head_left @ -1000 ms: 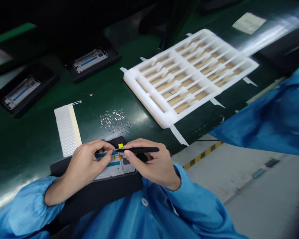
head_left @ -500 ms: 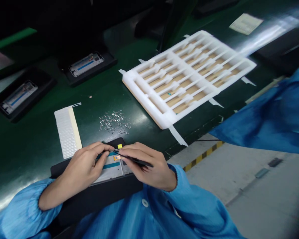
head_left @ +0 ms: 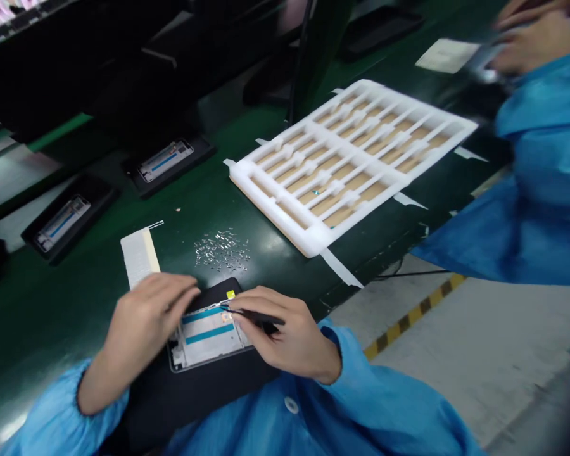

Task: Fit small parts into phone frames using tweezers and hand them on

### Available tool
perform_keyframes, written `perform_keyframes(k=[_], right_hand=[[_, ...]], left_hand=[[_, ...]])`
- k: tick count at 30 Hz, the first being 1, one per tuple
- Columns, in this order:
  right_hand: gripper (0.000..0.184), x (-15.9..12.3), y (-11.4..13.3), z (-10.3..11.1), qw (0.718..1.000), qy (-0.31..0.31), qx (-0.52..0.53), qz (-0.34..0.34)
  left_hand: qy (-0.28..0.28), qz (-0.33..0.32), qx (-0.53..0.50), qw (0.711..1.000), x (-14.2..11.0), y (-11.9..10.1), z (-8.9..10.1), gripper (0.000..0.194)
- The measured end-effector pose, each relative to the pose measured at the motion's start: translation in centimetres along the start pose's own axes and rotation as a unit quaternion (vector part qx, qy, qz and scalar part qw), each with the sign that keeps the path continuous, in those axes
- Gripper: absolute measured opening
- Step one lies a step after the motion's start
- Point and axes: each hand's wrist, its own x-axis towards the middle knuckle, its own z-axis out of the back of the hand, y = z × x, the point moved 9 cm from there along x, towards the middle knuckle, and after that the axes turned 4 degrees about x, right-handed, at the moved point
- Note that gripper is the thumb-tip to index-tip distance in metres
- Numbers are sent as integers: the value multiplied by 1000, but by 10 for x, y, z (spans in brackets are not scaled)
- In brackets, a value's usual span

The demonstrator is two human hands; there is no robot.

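Note:
My right hand (head_left: pixel 285 329) grips black tweezers (head_left: pixel 256 316), whose tips reach the upper edge of a phone frame (head_left: pixel 209 356). The silvery frame has two blue strips and lies in a black holder (head_left: pixel 213 292) close to my body. Part of its right end is hidden by my right hand. My left hand (head_left: pixel 147 310) hovers by the frame's left end, fingers bent and thumb slightly apart, with nothing visible between them. Small metal pieces (head_left: pixel 222 251) lie scattered on the green table just beyond the holder.
A white foam tray (head_left: pixel 308 244) with slots is taped down to the right. A white ribbed sheet (head_left: pixel 137 256) lies behind my left hand. Two more black holders with phone frames (head_left: pixel 166 161) stand farther back. A co-worker's sleeve (head_left: pixel 541 158) and hands are at the right.
My left hand has drawn back to the left from the tweezers' tips, uncovering more of the phone frame. My right hand stays with the tweezers at its edge. The view has shifted; a co-worker's hands now show.

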Motion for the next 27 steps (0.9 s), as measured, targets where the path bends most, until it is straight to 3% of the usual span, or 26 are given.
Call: perform_keyframes(k=[5,8,17,27], right_hand=[[18,0,-5,26,995,-89,24,-47],[18,-2,-6,32,994,-93,18,-45],[16,-8,-15,42,993,-103,0,-57],[13,-8,-14,38,993,-104,10,-60]], left_hand=[[-8,126,149,981,44,99,-12,33],[1,131,173,976,56,125,-28,37],[7,105,194,975,55,135,-41,41],[-66,138,195,969,47,144,-33,44]])
